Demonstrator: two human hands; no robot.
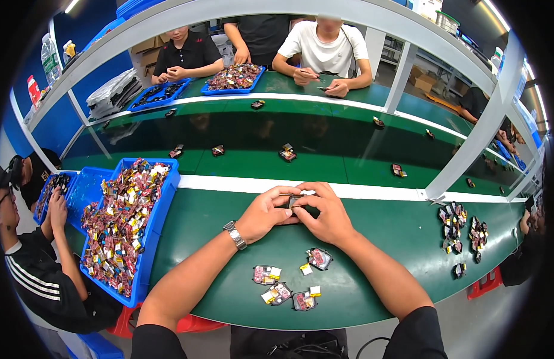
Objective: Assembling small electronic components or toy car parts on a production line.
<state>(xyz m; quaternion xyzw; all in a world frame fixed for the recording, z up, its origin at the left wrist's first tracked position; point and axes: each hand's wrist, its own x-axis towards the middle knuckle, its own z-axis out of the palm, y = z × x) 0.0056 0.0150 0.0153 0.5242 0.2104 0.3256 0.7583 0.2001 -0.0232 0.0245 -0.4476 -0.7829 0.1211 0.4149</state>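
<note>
Both hands meet at the centre of the green work surface [396, 230], just below the white strip [241, 186] that marks its far edge. The left hand [263, 213] and the right hand [329, 215] have their fingers curled shut around one small dark part [296, 201], pinched between the fingertips, with a thin light piece sticking out at its top toward 12 o'clock. A metal wristwatch [235, 234] sits on the left wrist. At 6 o'clock from the hands, near the table's front edge, lie several small flat parts [281, 292] with yellow tabs, apart from one another; one more oval part [319, 258] lies closer to the right forearm. Between that cluster and the hands the green surface is bare. At 9 o'clock a blue bin [163, 206] heaped with the same kind of parts stands just beside the left forearm, its long wall close to the elbow. At 3 o'clock a loose group of dark parts [453, 224] lies well apart from the right hand, with open green in between. Beyond the white strip runs a conveyor belt [325, 152] carrying scattered single pieces.
</note>
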